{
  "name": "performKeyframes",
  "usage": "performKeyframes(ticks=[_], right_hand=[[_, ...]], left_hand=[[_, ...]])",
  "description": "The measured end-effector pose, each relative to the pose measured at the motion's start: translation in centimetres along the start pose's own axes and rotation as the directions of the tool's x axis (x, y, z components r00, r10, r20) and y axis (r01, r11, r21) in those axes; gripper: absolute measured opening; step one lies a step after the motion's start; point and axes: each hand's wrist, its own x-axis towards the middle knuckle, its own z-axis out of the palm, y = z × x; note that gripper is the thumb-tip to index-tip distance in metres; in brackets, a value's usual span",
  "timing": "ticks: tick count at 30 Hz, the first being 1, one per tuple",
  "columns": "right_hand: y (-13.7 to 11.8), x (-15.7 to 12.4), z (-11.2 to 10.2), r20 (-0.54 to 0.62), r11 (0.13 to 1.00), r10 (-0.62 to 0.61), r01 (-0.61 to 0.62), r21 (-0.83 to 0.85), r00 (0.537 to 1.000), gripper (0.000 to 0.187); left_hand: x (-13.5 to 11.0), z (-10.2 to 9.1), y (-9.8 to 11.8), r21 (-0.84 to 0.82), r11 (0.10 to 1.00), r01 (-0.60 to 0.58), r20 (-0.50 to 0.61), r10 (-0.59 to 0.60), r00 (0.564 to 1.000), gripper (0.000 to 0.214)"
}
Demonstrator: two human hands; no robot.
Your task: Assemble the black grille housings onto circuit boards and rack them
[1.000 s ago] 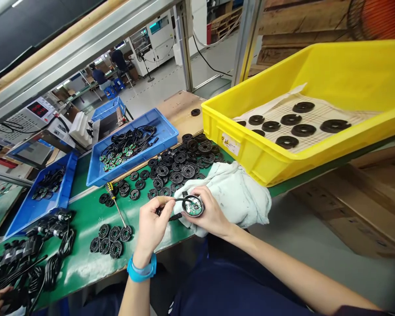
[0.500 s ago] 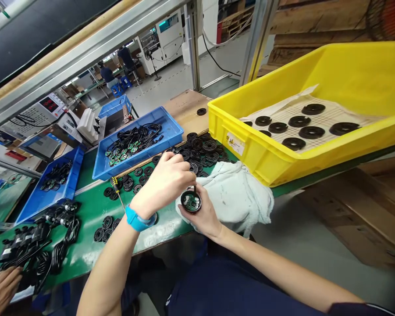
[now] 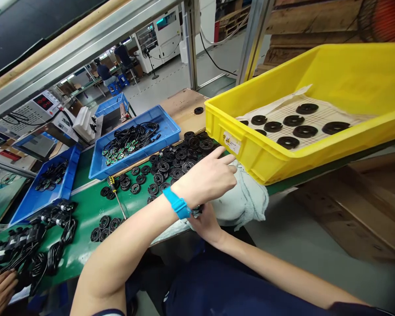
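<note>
My left hand (image 3: 213, 177), with a blue wristband, is stretched over the pale cloth (image 3: 246, 199) near the front of the yellow bin. Its index and middle fingers are spread apart, the others bent; nothing shows in it, though the palm side is hidden. Below it, my right hand (image 3: 208, 224) is wrapped round a small round black part (image 3: 197, 210), mostly covered by my left wrist. Many black slotted discs (image 3: 180, 153) lie heaped on the green table just left of the cloth.
The yellow bin (image 3: 279, 169) on the right holds several black rings (image 3: 305, 131) on a liner. A blue tray (image 3: 134, 161) contains cables with green circuit boards. A screwdriver (image 3: 118, 197) lies on the table. At far left, another person's hand (image 3: 1, 287) is by black cabled units (image 3: 19, 245).
My left hand has moved right, away from the round part, and its fingers have spread. My right hand stays low with the part, now mostly hidden. The view has shifted slightly.
</note>
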Motion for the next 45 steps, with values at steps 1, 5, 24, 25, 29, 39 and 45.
performKeyframes(ticks=[1,5,24,25,29,39,45], right_hand=[[0.1,0.0,-0.1,-0.013,1.0,0.013,-0.013,-0.005,1.0,0.046],[0.3,0.2,-0.2,-0.038,0.999,0.006,-0.008,-0.039,0.999,0.053],[-0.9,3.8,-8.7,0.154,0.736,-0.508,0.52,-0.433,0.847,0.066],[-0.6,4.7,-8.9,0.177,0.73,-0.517,0.54,-0.419,0.837,0.055],[0.1,8.3,-8.9,0.378,0.756,-0.583,0.65,-0.071,0.719,0.022],[-5.5,13.4,-7.6,0.752,0.614,-0.49,0.787,-0.06,0.44,0.032],[-9.0,15.0,-6.7,0.947,0.464,-0.233,0.881,-0.091,0.22,0.023]], left_hand=[[-0.7,0.2,0.0,-0.025,1.0,0.009,-0.032,-0.01,0.999,0.033],[-5.9,2.7,2.3,-0.315,0.917,0.245,-0.286,-0.338,0.897,0.022],[-11.4,14.1,5.4,-0.997,-0.031,0.066,0.049,-0.955,0.293,0.064],[-11.5,14.2,5.5,-0.998,-0.013,0.058,0.031,-0.941,0.336,0.063],[-12.2,14.1,5.2,-0.999,0.02,0.037,0.001,-0.865,0.501,0.063],[-13.5,13.2,3.8,-0.974,0.15,0.168,-0.049,-0.869,0.492,0.07],[-12.1,13.5,5.5,-0.981,0.074,0.18,-0.024,-0.964,0.265,0.101]])
